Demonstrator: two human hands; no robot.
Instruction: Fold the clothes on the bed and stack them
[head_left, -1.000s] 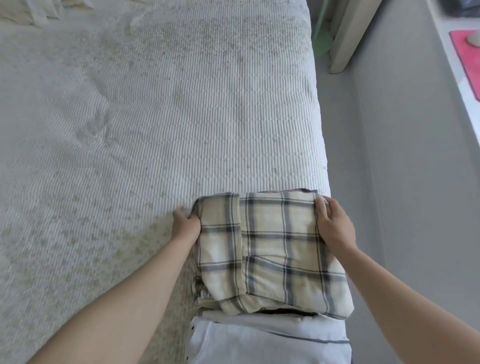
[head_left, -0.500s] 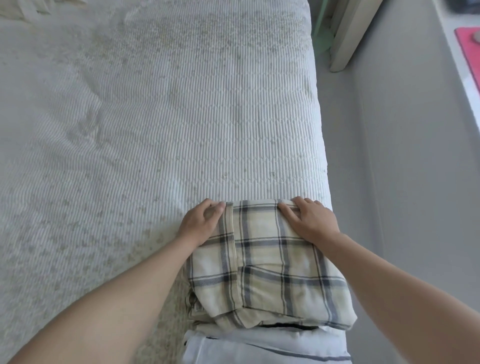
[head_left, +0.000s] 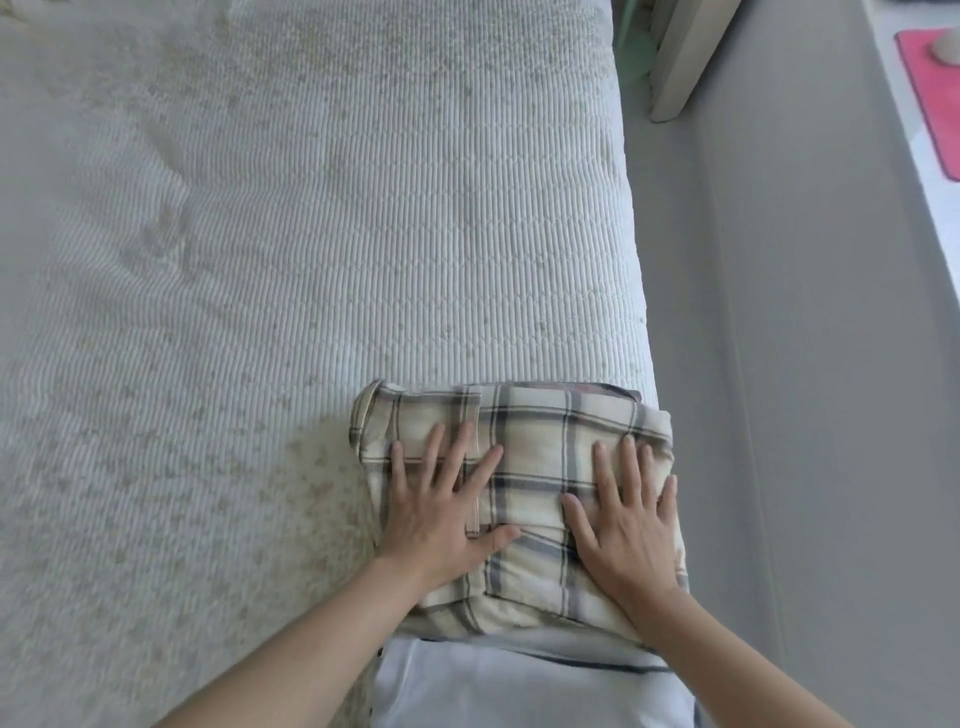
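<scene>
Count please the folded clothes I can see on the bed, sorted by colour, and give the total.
Cream plaid garment, under both flat hands: 1
Pale white garment, near edge, partly out of frame: 1
Total: 2; a thin reddish edge under the plaid may be another, but I cannot tell.

The bed wore a pale ribbed cover. A folded plaid shirt lay at its near right corner, close beside the right edge. A white folded garment sat at the near edge, partly under the shirt.

Your pale blue-white folded garment runs off the bottom edge, and the cream-and-grey plaid folded shirt hides its far end.
</scene>
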